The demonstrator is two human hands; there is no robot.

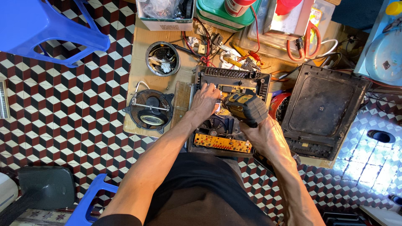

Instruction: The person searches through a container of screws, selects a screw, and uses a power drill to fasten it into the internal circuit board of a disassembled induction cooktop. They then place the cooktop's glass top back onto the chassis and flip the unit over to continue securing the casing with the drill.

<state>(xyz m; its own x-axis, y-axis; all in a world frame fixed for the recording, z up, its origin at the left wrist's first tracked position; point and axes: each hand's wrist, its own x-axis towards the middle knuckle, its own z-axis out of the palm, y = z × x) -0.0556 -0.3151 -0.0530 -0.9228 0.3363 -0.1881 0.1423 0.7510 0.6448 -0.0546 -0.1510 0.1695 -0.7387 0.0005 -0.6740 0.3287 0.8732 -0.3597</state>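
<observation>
On the floor (63, 104) with red, black and white tiles sits a low wooden counter (142, 54), and the person bends over it from above. To the right of the fingers lies the biggest thing, a black cover panel (324, 109), flat and turned a bit sideways. Right under the fingers is the open black cooker body (228, 113), with its insides showing. A yellow circuit board (222, 143) lies along its near edge, closer to the person than the fingers.

Far to the left of the fingers, a blue plastic stool (46, 29) stands on the floor. Just left of the fingers sits a round copper coil (150, 109) in a black frame. Beyond that, farther from the person, is a small round tin (163, 58) full of little bits. Past the fingers, at the far edge of the counter, there is a green-lidded box (217, 14) and a tangle of red wires (205, 54).

The right hand (261, 132) is wrapped tight around a yellow and black power screwdriver (245, 108), which points down into the cooker body. The left hand (205, 100) rests on the parts inside the cooker body, just beside the tool's tip. Its fingers (211, 88) are curled close together, but I cannot tell if they pinch anything.
</observation>
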